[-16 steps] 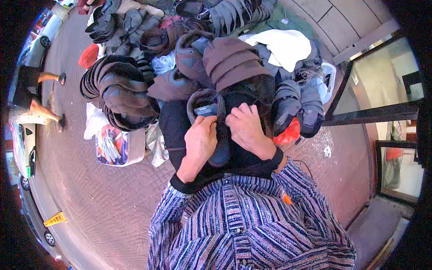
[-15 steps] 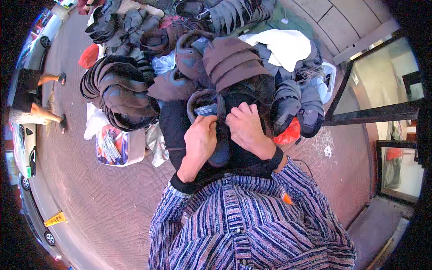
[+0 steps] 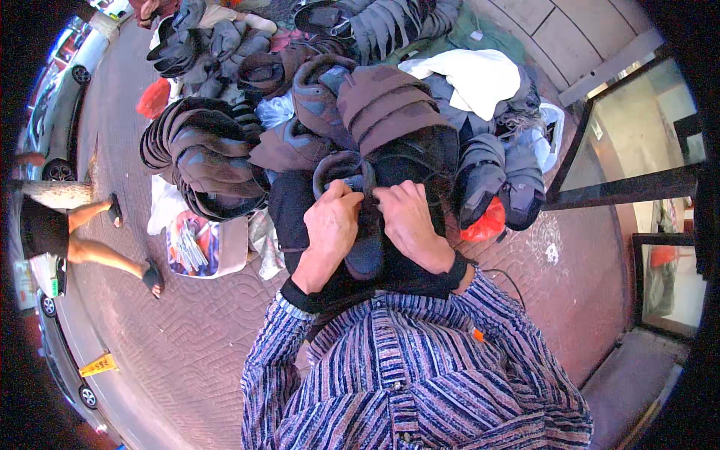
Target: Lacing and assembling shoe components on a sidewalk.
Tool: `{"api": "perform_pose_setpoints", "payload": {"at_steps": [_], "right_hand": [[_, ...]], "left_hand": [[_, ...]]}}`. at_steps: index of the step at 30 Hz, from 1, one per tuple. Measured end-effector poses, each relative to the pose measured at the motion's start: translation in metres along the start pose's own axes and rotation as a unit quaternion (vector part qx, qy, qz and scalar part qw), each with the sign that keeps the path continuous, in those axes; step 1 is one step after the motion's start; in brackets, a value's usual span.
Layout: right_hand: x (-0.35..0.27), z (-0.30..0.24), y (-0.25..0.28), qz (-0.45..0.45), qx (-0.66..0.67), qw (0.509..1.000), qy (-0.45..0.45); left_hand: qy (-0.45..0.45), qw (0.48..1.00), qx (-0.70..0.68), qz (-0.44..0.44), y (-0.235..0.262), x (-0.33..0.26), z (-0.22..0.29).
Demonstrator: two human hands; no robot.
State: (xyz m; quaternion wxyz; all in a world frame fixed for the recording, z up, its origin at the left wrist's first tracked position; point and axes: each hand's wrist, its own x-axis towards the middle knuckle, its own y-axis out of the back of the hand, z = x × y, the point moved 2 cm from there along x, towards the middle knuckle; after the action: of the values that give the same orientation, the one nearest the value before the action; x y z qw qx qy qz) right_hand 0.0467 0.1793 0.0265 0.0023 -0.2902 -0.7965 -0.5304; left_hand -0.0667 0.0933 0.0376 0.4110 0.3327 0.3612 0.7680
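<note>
On my lap lies a dark, cap-like cloth piece with a thick, fuzzy, curved rim at its far end. A small blue-grey label shows inside that rim, partly behind my fingers. My left hand pinches the piece by the label. Close to its right, the bent fingers of my right hand grip the same piece's edge. The fingertips of both hands are partly hidden, so I cannot tell whether they hold anything smaller. Just beyond them stands a nested stack of dark brown pieces of similar look.
More nested dark pieces lie at left, with grey ones at right. A bag holds thin pale strips. White cloth and a red bag lie right of the pile. A passer-by's legs and parked cars are far left; a glass door stands right.
My left hand has shifted slightly up, covering more of the label, and my right hand has tilted in closer to it. The passer-by at left has stepped nearer. The view has shifted slightly.
</note>
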Motion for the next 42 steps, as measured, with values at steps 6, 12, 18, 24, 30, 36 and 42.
{"api": "perform_pose_setpoints", "payload": {"at_steps": [6, 12, 18, 24, 30, 36, 42], "right_hand": [[0.003, 0.01, -0.009, 0.041, 0.125, 0.99, -0.039], [0.006, -0.005, 0.016, 0.011, 0.036, 0.994, 0.105], [0.02, -0.017, 0.005, -0.096, -0.081, 0.975, 0.185], [0.036, -0.003, 0.011, -0.227, 0.064, 0.954, 0.186], [0.048, 0.024, 0.047, -0.446, 0.135, 0.868, 0.171], [0.059, 0.046, 0.021, -0.326, 0.371, 0.867, -0.065], [0.09, -0.01, 0.038, -0.341, 0.342, 0.874, -0.048]], "left_hand": [[-0.152, 0.981, 0.081, -0.089, -0.001, 0.013, -0.003], [-0.206, 0.967, 0.121, -0.088, 0.067, 0.043, -0.022], [0.15, 0.916, -0.287, -0.237, 0.063, 0.017, -0.064], [0.345, 0.548, -0.738, -0.191, 0.032, -0.019, -0.071], [0.194, 0.342, -0.918, 0.051, 0.094, -0.047, -0.107], [0.023, 0.396, -0.911, 0.112, 0.217, -0.058, -0.119], [0.018, 0.549, -0.835, 0.021, 0.234, -0.013, -0.034]]}}
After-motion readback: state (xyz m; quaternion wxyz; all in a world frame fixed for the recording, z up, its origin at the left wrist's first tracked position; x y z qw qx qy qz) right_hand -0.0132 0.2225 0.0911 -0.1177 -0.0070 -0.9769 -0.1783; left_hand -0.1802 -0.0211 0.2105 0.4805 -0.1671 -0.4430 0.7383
